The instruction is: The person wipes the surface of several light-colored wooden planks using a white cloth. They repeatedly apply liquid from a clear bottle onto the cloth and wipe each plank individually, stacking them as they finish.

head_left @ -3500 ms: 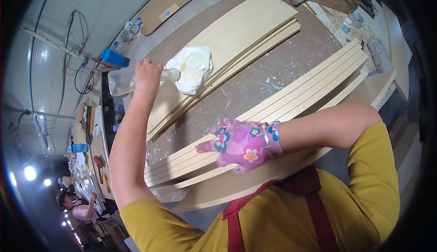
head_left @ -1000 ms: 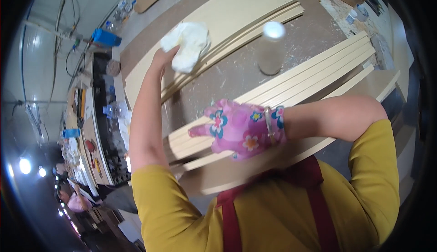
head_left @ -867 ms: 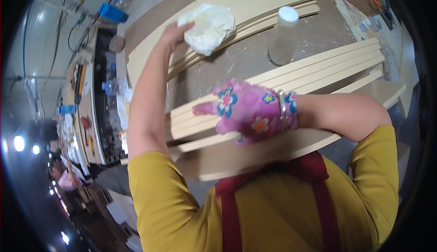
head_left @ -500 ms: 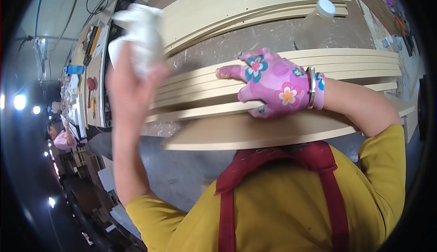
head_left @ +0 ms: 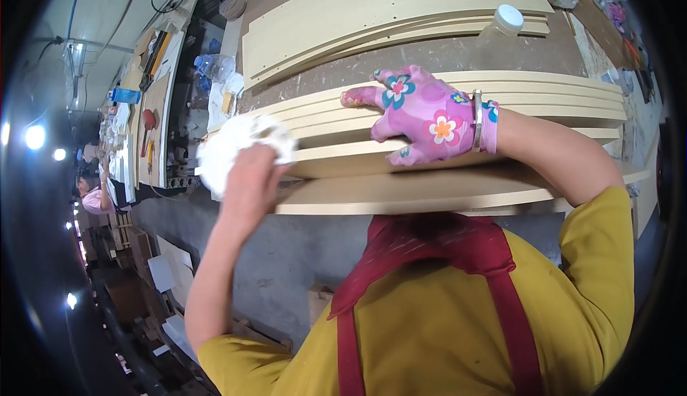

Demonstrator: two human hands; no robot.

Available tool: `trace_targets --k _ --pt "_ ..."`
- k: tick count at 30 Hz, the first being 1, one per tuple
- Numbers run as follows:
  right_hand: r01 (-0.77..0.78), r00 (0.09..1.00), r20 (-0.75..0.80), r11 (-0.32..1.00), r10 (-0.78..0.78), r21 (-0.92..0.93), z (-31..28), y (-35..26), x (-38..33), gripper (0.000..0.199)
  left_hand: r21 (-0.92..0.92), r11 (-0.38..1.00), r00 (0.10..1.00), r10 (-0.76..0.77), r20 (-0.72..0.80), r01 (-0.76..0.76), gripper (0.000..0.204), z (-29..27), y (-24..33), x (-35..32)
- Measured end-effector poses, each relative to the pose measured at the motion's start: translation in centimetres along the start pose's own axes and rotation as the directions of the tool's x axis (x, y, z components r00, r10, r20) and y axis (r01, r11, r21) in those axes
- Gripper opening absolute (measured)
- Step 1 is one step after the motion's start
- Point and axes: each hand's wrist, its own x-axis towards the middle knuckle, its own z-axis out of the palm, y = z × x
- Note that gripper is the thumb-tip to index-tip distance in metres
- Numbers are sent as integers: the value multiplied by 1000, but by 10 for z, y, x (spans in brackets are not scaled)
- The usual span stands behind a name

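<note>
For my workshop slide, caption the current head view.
Bare left hand holding a white cloth at the left ends of the pale boards, floral-gloved right hand over them.

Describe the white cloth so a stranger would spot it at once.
Find the big table, then the long cream boards along its near side, with the gloved right hand over them. At their left end, the bare left hand holds the white cloth. It is soft, rumpled and bright white, whereas the boards beside it are stiff and cream.
</note>
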Motion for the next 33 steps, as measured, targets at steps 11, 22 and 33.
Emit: trace_targets --k 11,22,33 --pt "-11 1000 -27 999 10 -42 -4 -4 1 25 -46 987 978 -156 -140 151 15 2 -24 -13" --pt "-51 997 51 998 54 -45 -12 -6 8 29 -96 882 829 -467 -307 462 22 11 -97 -48" --pt "-65 996 64 998 66 -18 -13 -11 8 30 55 757 725 -600 -338 651 20 6 -123 -60"
